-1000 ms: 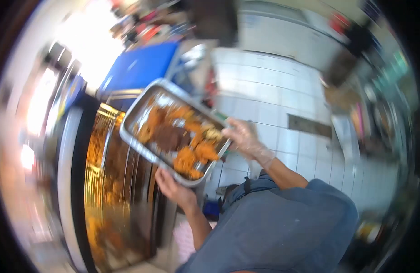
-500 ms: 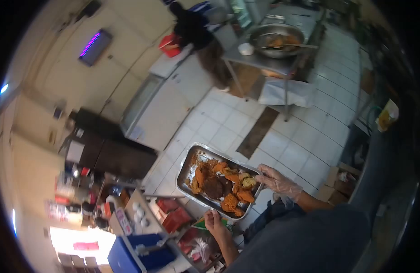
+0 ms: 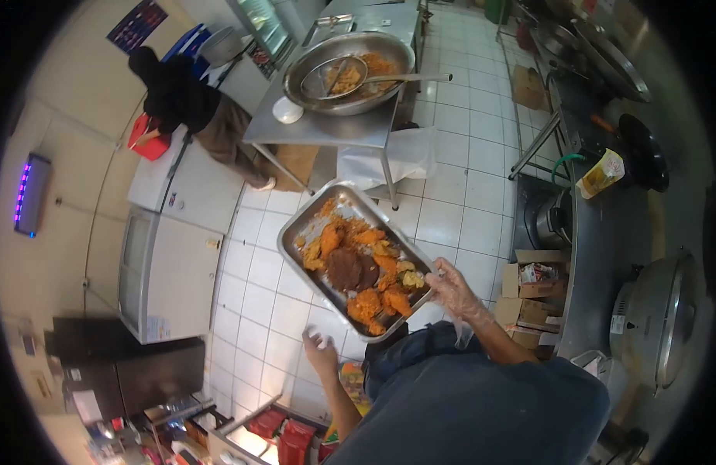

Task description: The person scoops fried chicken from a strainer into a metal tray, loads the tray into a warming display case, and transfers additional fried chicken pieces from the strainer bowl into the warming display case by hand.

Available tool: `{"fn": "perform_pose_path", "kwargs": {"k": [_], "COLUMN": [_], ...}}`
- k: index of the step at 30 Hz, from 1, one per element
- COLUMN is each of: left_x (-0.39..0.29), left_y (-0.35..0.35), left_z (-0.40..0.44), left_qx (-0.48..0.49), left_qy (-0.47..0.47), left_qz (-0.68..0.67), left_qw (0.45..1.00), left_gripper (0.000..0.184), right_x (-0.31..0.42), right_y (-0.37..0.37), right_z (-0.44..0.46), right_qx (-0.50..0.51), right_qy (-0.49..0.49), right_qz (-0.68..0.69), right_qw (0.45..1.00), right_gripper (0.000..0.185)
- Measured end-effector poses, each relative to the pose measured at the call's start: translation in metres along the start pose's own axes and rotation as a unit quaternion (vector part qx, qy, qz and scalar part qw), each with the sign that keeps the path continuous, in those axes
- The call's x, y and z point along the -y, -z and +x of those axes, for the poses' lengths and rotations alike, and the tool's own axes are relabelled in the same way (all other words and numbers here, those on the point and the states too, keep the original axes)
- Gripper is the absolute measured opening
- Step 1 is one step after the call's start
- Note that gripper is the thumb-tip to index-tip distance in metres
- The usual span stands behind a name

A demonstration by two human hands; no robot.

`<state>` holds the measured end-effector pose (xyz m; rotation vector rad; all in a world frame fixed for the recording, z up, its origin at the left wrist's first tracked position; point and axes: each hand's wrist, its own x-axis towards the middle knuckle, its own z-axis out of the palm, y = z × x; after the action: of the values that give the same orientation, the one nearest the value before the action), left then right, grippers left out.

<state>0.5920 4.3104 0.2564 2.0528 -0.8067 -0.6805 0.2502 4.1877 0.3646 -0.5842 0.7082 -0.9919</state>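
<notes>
My right grip (image 3: 460, 296) is clamped on the tray (image 3: 305, 221) at its 4 o'clock; my left grip (image 3: 321, 353) is near its 7, whether closed I can't tell. Mid-view, the tray carries fried pieces (image 3: 366, 306); at 12 o'clock, a bowl (image 3: 401, 58) stands on the tabletop (image 3: 327, 132).

A rectangular silver metal tray (image 3: 373, 217) at centre carries orange-brown fried pieces (image 3: 366, 306) and round dark-brown patties (image 3: 343, 269). The clear-gloved right hand (image 3: 455, 293) is at its right end; the left hand (image 3: 320, 350) is just below its lower-left edge. At upper centre, a grey metal table (image 3: 342, 132) bears a wide round steel bowl (image 3: 354, 105), a long-handled metal strainer (image 3: 408, 77) inside, a small round white container (image 3: 287, 110) left of the bowl. Brown cardboard boxes (image 3: 528, 314) lie right of the tray; a white chest freezer (image 3: 184, 271) stands left.
</notes>
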Motion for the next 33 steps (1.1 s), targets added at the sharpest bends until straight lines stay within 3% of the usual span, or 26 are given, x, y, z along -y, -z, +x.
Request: {"fn": "perform_pose_path", "kwargs": {"k": [2,3,4,5,6,9,12,17,24,25,28,29,33], "left_x": [-0.001,0.015,-0.014,-0.011,-0.047,-0.177,-0.225,-0.266,-0.328,-0.333,-0.326,-0.329,-0.298], "left_y": [-0.031,-0.042,-0.047,-0.020,-0.034,-0.076,-0.104,-0.168,-0.203,-0.207,-0.226,-0.229,-0.258], "left_z": [0.066,0.103,0.128,0.100,0.124,0.140,0.150,0.203,0.250,0.256,0.264,0.263,0.283], "left_qx": [-0.086,-0.064,0.032,0.116,0.185,0.351,0.344,0.228,0.160,0.151,0.110,0.092,0.080], "left_qy": [-0.139,-0.122,-0.032,0.021,0.076,0.037,0.036,0.000,0.022,0.058,0.052,0.071,0.098], "left_qz": [0.313,0.223,0.133,0.007,-0.112,-0.242,-0.210,-0.263,-0.273,-0.257,-0.273,-0.281,-0.287], "left_qw": [0.935,0.965,0.990,0.993,0.973,0.904,0.914,0.937,0.948,0.953,0.954,0.953,0.950], "left_gripper": [0.045,0.067,0.054,0.046,0.041,0.035,0.031,0.012,0.017,0.018,0.019,0.019,0.019], "right_x": [0.021,0.023,0.027,0.000,0.006,0.033,0.041,0.079,0.133,0.126,0.158,0.165,0.141], "right_y": [0.005,0.008,0.014,0.012,0.017,0.011,0.017,0.054,0.087,0.096,0.097,0.095,0.126], "right_z": [0.057,0.074,0.089,0.039,0.060,0.107,0.145,0.237,0.354,0.373,0.401,0.410,0.457], "right_qx": [-0.023,-0.068,-0.075,-0.087,-0.091,-0.107,-0.102,-0.063,0.052,0.059,0.100,0.121,0.115], "right_qy": [0.036,0.053,0.069,0.075,0.077,0.093,0.079,0.079,0.017,0.011,-0.033,-0.061,-0.068], "right_qz": [-0.033,-0.086,-0.087,-0.082,-0.069,-0.002,0.044,-0.019,-0.053,-0.039,-0.111,-0.071,-0.130], "right_qw": [0.999,0.993,0.991,0.990,0.990,0.990,0.991,0.995,0.997,0.997,0.988,0.988,0.982], "right_gripper": [0.012,0.013,0.013,0.013,0.013,0.013,0.014,0.017,0.034,0.034,0.037,0.042,0.042]}}
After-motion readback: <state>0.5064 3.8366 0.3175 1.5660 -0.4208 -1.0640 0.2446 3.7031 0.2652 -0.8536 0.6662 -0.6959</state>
